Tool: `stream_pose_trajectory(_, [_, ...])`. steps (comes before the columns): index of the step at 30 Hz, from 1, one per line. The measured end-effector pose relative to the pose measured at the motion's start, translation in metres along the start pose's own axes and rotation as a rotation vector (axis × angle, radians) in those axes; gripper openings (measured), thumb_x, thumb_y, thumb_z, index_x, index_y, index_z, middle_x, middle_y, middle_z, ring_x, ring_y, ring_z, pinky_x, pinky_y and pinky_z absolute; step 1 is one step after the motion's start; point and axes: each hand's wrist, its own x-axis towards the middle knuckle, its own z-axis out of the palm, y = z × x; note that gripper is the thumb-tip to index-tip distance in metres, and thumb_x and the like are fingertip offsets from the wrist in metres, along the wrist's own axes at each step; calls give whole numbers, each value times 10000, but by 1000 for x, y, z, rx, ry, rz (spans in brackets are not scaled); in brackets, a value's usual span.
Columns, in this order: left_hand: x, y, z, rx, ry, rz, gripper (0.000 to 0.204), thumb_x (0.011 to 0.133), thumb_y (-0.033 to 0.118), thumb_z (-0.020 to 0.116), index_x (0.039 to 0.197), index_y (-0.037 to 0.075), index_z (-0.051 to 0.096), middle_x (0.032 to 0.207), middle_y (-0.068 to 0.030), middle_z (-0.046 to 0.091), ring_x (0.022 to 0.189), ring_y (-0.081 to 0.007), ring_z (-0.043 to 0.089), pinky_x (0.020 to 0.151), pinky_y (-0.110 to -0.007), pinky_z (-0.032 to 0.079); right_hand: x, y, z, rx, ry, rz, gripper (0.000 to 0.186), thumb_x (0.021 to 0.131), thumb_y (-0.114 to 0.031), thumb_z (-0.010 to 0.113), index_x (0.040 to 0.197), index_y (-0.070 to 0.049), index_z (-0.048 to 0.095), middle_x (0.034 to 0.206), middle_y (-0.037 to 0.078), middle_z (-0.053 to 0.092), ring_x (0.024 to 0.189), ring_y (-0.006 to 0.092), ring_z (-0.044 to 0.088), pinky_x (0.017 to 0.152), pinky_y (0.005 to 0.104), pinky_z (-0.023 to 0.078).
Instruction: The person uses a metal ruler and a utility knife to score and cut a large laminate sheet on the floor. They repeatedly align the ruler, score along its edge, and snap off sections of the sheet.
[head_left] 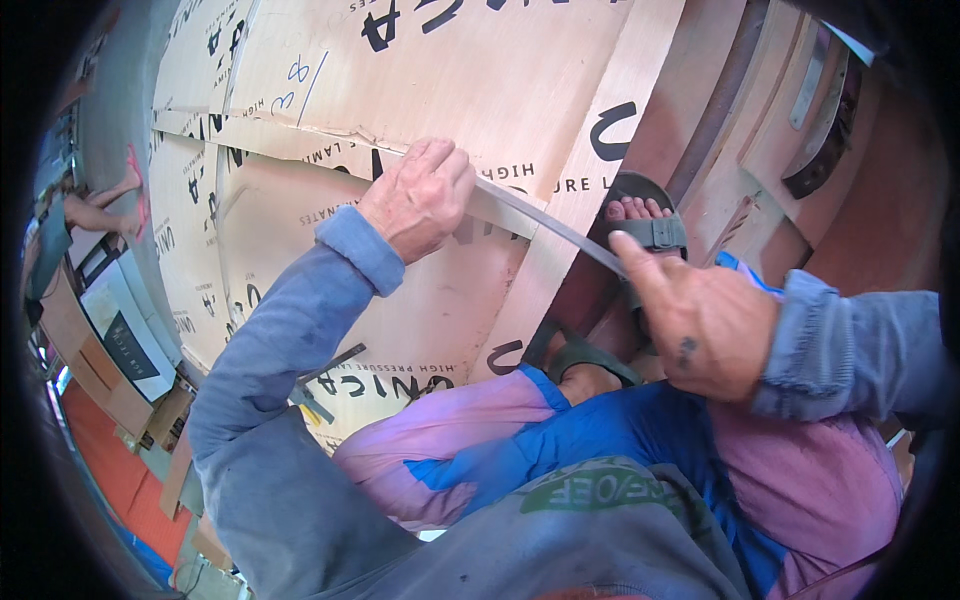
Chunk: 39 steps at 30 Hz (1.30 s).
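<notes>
Two hands worked a narrow metal strip across pale, dark-lettered laminate panels.
The left hand was curled in, knuckles up, at the strip's far end, its fingertips hidden, so whether it pinched the metal or only pressed it could not be told; the right hand gripped the near end, forefinger stretched along it. The strip slanted past the panels' edge toward the sandalled foot; an uneven pull could have bent it or made it slip, scoring a panel or nicking fingers or bare toes.
</notes>
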Motion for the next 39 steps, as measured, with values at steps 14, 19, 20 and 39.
stream_pose_trajectory(14, [-4,10,-1,22,-21,-84,313,712,55,656,1002,-56,618,1006,-156,604,1030,-308,581,980,-389,477,35,33,30,-14,-143,120,402,896,-179,544,1230,45,522,1120,332,636,1115,405,652,994,505,507])
stream_pose_trajectory(19, [-11,16,-2,-80,-19,-124,368,730,79,695,1062,-55,610,1056,-168,610,1102,-329,581,998,-411,470,20,11,-18,-100,-195,-53,314,832,-157,653,1009,55,504,796,282,646,810,463,680,727,519,546])
stream_pose_trajectory(20, [-13,19,2,-122,22,-142,380,735,90,706,1074,-53,609,1064,-169,612,1114,-333,581,1000,-415,469,18,0,-30,-91,-233,-65,311,826,-153,682,952,48,481,718,272,630,755,481,665,659,528,536])
stream_pose_trajectory(39, [14,37,18,-46,152,-41,283,724,76,664,987,-24,628,1004,-113,592,1023,-262,570,931,-366,477,-10,28,5,-264,-101,-7,176,843,-96,592,902,51,513,683,264,616,681,450,657,597,511,518])
